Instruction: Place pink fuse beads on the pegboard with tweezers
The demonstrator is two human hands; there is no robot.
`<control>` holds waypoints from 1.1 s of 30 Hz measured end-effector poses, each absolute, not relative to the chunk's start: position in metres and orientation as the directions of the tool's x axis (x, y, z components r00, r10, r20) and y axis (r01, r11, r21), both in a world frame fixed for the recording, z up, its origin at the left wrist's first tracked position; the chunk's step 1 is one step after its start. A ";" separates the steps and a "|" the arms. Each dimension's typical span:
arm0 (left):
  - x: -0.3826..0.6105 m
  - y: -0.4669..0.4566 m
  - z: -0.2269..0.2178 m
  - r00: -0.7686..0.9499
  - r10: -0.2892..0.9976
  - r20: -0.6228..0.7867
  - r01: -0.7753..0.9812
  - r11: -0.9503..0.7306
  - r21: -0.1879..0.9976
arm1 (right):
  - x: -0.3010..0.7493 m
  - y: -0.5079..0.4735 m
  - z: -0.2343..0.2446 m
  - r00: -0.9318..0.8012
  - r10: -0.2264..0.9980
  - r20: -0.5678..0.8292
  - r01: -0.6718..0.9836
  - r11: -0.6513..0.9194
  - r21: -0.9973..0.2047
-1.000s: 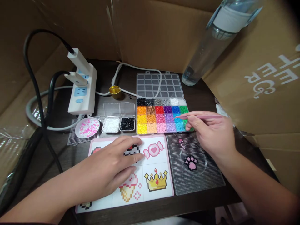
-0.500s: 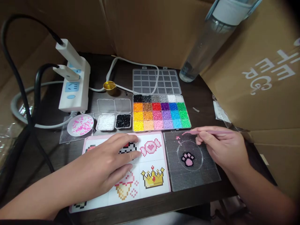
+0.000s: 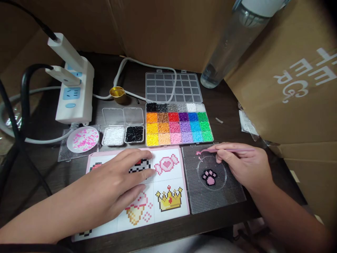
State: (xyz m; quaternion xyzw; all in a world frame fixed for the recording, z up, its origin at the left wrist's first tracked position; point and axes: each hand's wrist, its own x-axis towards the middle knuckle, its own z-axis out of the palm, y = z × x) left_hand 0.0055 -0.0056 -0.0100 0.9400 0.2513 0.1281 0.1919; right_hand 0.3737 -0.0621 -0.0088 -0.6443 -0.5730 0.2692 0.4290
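Pink tweezers (image 3: 228,150) are pinched in my right hand (image 3: 243,165). Their tip is over the upper left of the clear pegboard (image 3: 218,200), at a few small pink beads (image 3: 198,154); whether a bead is between the tips is too small to tell. Below, a black and pink paw of beads (image 3: 210,177) lies inside a clear ring on that board. My left hand (image 3: 123,181) rests with fingers spread on the pattern sheet (image 3: 171,219), partly covering printed designs. A pink candy design (image 3: 166,164) shows just right of its fingertips.
Behind the sheet stand a sorted bead box (image 3: 179,126), white beads (image 3: 113,136), black beads (image 3: 134,134) and a dish of pink beads (image 3: 70,140). A gold cup (image 3: 117,95), power strip (image 3: 76,93) and water bottle (image 3: 229,52) stand farther back. Cardboard (image 3: 265,116) walls the right side.
My right hand has brought the tweezers' tip left, to the pink beads on the pegboard. My left hand stays on the sheet. The whole view has shifted slightly.
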 end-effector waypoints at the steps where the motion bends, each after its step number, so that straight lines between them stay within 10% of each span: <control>1: 0.005 -0.005 -0.010 0.843 0.519 0.144 0.421 -0.801 0.425 | 0.373 -0.062 -0.009 0.197 0.969 0.150 0.505 0.031 -0.863; 33: 0.005 -0.004 -0.011 0.840 0.516 0.170 0.413 -0.810 0.416 | 0.399 -0.047 -0.020 0.285 0.959 -0.015 0.014 -0.020 -1.000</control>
